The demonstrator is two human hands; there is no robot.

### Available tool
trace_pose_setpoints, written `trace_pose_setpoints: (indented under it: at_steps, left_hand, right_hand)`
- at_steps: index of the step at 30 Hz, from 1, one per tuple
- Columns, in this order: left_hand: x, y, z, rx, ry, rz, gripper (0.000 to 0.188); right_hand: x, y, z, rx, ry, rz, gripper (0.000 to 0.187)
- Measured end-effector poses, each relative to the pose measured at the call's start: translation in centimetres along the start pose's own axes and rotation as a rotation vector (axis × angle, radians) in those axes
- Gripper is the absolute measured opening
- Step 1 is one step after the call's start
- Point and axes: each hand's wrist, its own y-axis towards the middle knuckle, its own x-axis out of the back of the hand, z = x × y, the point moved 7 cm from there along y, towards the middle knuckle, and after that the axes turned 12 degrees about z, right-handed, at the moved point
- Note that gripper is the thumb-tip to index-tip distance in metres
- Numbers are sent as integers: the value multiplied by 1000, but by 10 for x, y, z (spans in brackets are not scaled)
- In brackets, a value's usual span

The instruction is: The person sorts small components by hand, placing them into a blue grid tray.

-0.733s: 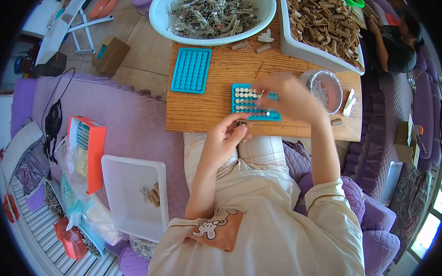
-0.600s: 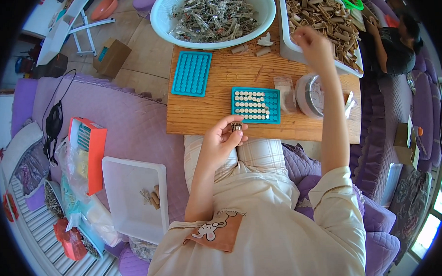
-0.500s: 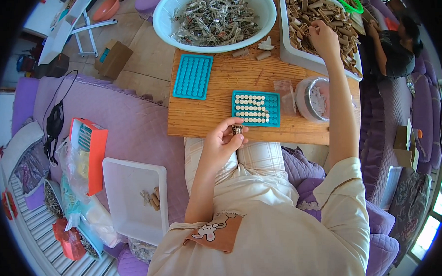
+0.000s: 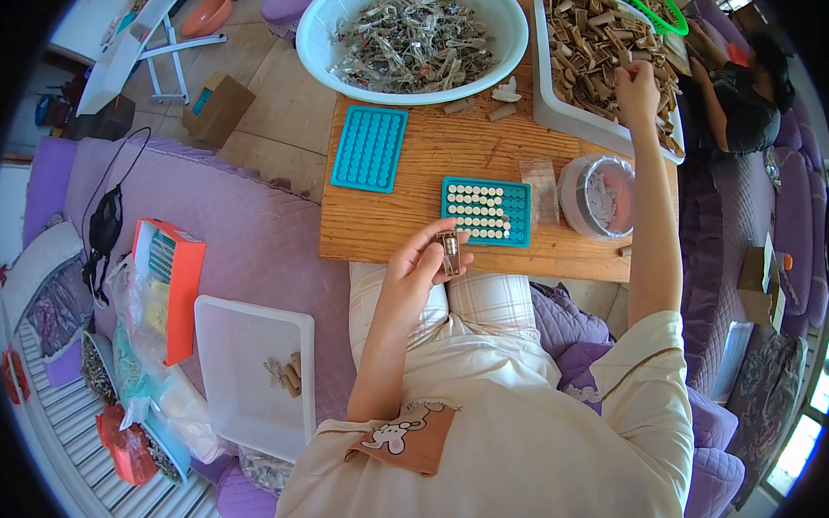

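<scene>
Left hand (image 4: 411, 270): closed in a holding grip, the index finger (image 4: 428, 233) reaching forward and to the right, the thumb (image 4: 427, 261) laid opposite and nearer the body; the tips of other fingers show just to the right of the thumb. Behind these fingers the wrist is nearly straight, and the left forearm (image 4: 376, 370) slants back toward the body. Right hand (image 4: 640, 94): well forward and to the right of the left fingers, its digits bent and drawn together, their exact closure too small to tell. The right forearm (image 4: 652, 223) extends almost straight behind its fingers.
</scene>
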Motion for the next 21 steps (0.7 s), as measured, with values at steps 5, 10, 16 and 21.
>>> trace_pose_setpoints:
  at_steps: [5,10,16,21]
  left_hand:
    - [0,0,-1,-36,-138,44,31]
    - [-4,-4,-3,-117,-293,77,31]
    - [-2,-12,-20,-284,-336,12,34]
    - [-7,-24,-37,-351,-225,13,38]
  right_hand:
    - [2,-46,26,-36,703,291,28]
    - [-11,-138,107,58,926,693,29]
    - [-38,-232,163,-52,1012,920,24]
    - [-35,-260,185,44,1037,813,23]
